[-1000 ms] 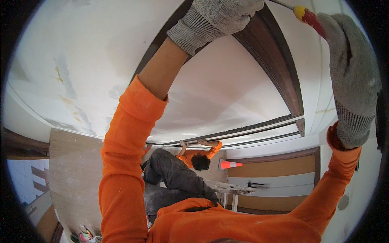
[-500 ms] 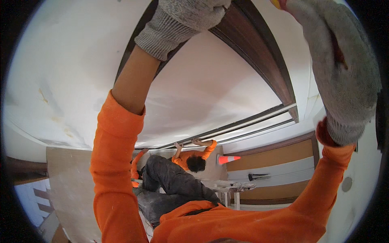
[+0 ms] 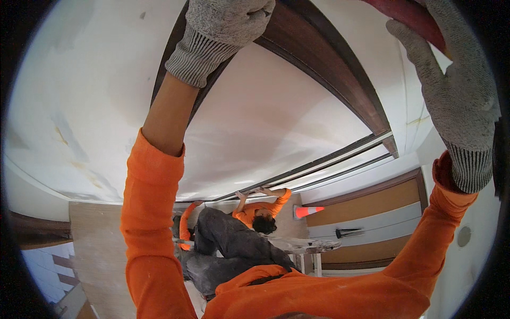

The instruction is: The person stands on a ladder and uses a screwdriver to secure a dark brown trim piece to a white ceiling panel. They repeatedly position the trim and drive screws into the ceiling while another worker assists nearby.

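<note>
Both my arms reach up in orange sleeves, with grey knit gloves on the hands. My left hand [image 3: 226, 26] is closed in a fist against the dark brown wooden frame [image 3: 313, 48]. What its fingers hold, if anything, is hidden. At the upper right, my right hand [image 3: 459, 85] has its thumb apart from the fingers, around a dark red handle [image 3: 411, 18]. The tool's head is out of view, so its kind cannot be told. The frame borders a large white panel [image 3: 265, 101] in front of me.
Below, a co-worker in orange [image 3: 260, 212] has both hands on the frame's lower rail; another person's orange sleeve [image 3: 186, 223] shows beside my legs. A stepladder [image 3: 313, 247] stands under me. An orange-and-white cone [image 3: 308, 212] is near a brown-and-white door [image 3: 366, 220].
My right thumb has spread from the fingers, and more of the red handle shows. My left fist has shifted slightly up and left in view; the whole view has tilted a little.
</note>
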Motion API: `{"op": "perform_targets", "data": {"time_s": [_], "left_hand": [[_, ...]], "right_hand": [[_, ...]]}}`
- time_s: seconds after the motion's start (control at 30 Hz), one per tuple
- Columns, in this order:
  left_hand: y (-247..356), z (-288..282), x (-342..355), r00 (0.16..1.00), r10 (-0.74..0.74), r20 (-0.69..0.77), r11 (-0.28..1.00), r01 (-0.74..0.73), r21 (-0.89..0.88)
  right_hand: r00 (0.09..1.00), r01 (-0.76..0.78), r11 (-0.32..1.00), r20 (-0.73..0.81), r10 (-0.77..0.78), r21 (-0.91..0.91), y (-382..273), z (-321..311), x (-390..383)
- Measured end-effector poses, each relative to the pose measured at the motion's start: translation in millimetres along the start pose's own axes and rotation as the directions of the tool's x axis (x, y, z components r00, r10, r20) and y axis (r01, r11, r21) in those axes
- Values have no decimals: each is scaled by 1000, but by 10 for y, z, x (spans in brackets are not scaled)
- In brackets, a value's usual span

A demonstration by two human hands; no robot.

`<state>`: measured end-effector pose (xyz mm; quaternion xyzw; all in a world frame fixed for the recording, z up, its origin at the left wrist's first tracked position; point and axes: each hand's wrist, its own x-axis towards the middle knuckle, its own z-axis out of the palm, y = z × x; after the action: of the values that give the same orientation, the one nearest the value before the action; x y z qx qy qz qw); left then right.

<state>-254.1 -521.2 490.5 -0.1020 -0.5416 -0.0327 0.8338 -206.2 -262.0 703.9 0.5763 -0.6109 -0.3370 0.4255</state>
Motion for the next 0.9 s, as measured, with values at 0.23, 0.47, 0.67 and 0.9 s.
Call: {"op": "perform_targets", "data": {"time_s": [0.23,0.47,0.67,0.9], "left_hand": [[8,-52,74,1000,25,-15,1000,-25,-5],[55,-35,65,999,3,-39,998,-5,-58],[-56,-23,44,998,54,20,998,-54,21],[-16,10,8,999,46,-29,999,-46,-18]], "right_hand": [[1000,-4,1000,-2,4,13,-71,104,-25],[999,-33,999,-3,33,37,-126,180,-71],[999,-31,995,-36,34,97,-126,251,3],[999,-16,996,-38,19,85,-186,183,4]]}}
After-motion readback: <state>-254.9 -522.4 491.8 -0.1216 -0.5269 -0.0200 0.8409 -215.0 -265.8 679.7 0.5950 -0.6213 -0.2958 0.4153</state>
